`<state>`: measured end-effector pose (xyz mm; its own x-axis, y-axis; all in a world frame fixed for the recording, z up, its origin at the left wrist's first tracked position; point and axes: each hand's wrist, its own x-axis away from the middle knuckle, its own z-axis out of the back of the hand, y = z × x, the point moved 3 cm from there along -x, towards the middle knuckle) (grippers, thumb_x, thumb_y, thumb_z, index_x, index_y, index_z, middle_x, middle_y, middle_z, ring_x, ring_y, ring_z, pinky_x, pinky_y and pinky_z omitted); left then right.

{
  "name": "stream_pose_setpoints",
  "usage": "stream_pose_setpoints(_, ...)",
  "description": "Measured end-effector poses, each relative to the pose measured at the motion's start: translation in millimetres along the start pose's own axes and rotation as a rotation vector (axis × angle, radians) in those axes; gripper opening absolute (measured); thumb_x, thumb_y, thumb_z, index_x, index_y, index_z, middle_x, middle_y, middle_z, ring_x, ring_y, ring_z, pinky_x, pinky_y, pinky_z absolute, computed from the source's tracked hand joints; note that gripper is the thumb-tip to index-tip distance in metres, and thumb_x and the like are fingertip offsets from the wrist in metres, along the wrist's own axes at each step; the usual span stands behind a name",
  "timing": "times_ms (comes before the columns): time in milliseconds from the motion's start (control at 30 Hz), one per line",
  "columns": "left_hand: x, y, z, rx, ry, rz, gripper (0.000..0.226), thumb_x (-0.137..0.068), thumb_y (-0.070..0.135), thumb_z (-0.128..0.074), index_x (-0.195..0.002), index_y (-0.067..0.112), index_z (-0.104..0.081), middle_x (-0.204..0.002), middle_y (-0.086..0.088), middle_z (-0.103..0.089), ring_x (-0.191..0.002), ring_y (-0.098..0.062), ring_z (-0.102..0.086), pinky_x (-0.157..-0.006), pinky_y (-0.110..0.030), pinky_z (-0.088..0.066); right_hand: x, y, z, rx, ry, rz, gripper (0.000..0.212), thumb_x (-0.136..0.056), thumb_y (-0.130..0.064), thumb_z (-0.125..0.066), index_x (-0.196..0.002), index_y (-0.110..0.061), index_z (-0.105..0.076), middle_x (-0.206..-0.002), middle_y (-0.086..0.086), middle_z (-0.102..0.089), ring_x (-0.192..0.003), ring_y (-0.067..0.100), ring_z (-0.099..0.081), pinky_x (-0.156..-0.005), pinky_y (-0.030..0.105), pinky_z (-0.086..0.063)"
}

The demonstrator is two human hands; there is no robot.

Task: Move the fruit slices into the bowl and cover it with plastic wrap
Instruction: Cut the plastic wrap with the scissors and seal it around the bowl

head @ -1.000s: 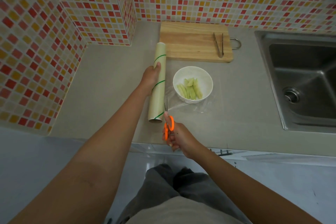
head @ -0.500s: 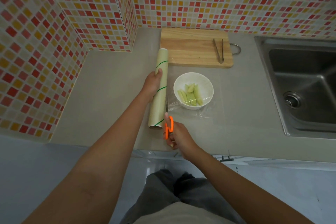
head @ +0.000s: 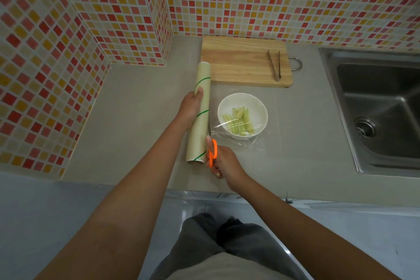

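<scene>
A white bowl (head: 242,102) stands on the grey counter and holds several pale green fruit slices (head: 238,121). A sheet of clear plastic wrap (head: 252,141) stretches from the roll over the near part of the bowl. My left hand (head: 189,108) grips the cream plastic wrap roll (head: 200,116), which lies lengthwise left of the bowl. My right hand (head: 225,161) holds orange-handled scissors (head: 212,151), with the blades pointing away along the roll's right side, at the edge of the sheet.
A wooden cutting board (head: 241,62) lies behind the bowl with metal tongs (head: 275,66) on its right part. A steel sink (head: 381,107) fills the right side. Tiled walls close off the left and back. The counter's front edge runs just below my right hand.
The scissor blades have advanced slightly along the roll's side. My left hand stays on the roll, and the camera has tilted a little.
</scene>
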<state>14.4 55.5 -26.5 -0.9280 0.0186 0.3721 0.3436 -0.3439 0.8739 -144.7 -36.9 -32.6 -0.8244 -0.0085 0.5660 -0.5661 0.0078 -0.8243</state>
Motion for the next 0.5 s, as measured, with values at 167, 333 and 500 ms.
stream_pose_setpoints(167,1,2,2,-0.015,0.012,-0.005,0.05,-0.099,0.044,-0.035,-0.111,0.001,-0.059,-0.096,-0.011,-0.057,-0.085,-0.023,-0.053,-0.075,-0.031,-0.041,-5,-4,0,-0.031,0.017,0.046,0.059,-0.081,-0.068,-0.052,-0.056,-0.015,-0.046,-0.055,0.01,-0.046,-0.032,0.012,-0.033,-0.039,0.017,-0.026)
stream_pose_setpoints(333,4,2,2,-0.037,0.009,0.013,0.052,-0.1,0.045,-0.033,-0.112,0.0,-0.057,-0.1,-0.014,-0.058,-0.09,-0.027,-0.056,-0.079,-0.034,-0.044,-11,-9,0,-0.014,0.039,0.038,0.062,-0.081,-0.07,-0.049,-0.049,-0.018,-0.043,-0.049,0.007,-0.042,-0.033,0.014,-0.034,-0.04,0.02,-0.027)
stream_pose_setpoints(500,9,3,0,-0.045,0.012,0.037,0.056,-0.1,0.045,-0.031,-0.117,-0.002,-0.056,-0.117,-0.023,-0.061,-0.108,-0.037,-0.059,-0.094,-0.044,-0.047,-12,-14,3,-0.04,0.029,0.094,0.052,-0.089,-0.055,-0.053,-0.057,-0.016,-0.041,-0.051,0.005,-0.043,-0.032,0.009,-0.033,-0.036,0.017,-0.025)
